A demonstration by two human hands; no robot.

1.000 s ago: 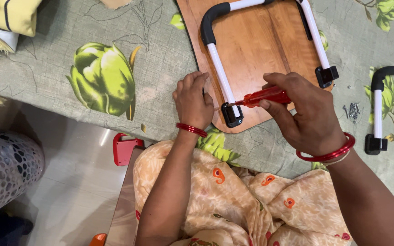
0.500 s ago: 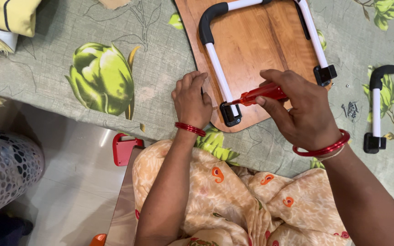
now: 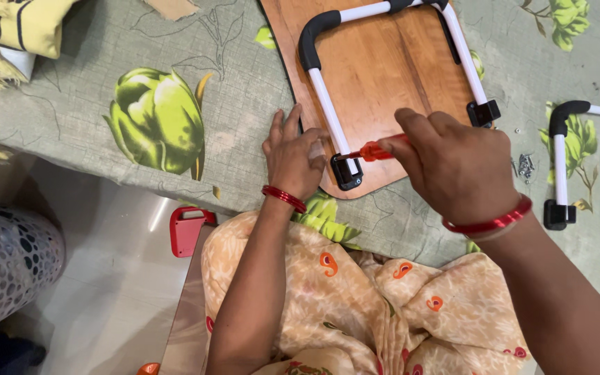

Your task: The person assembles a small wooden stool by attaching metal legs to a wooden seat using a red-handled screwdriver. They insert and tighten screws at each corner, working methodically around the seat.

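Observation:
A wooden board [image 3: 383,76] lies on a green flowered cloth with a white tube leg frame [image 3: 328,104] with black corners fixed on it. My right hand [image 3: 453,167] grips a red-handled screwdriver [image 3: 376,151], its tip at the black foot bracket [image 3: 347,172] near the board's front corner. My left hand [image 3: 293,156] rests on the board's edge beside that bracket, fingers spread, holding nothing. Both wrists wear red bangles.
A second white and black leg [image 3: 558,163] lies to the right on the cloth, with a small heap of screws [image 3: 526,165] beside it. A red plastic piece [image 3: 185,229] sits on the floor at the bed's edge. Yellow fabric [image 3: 19,24] lies at the top left.
My right hand has closed further over the screwdriver and turned, hiding most of the red handle. My left hand's fingers have spread a little. The view shifted slightly.

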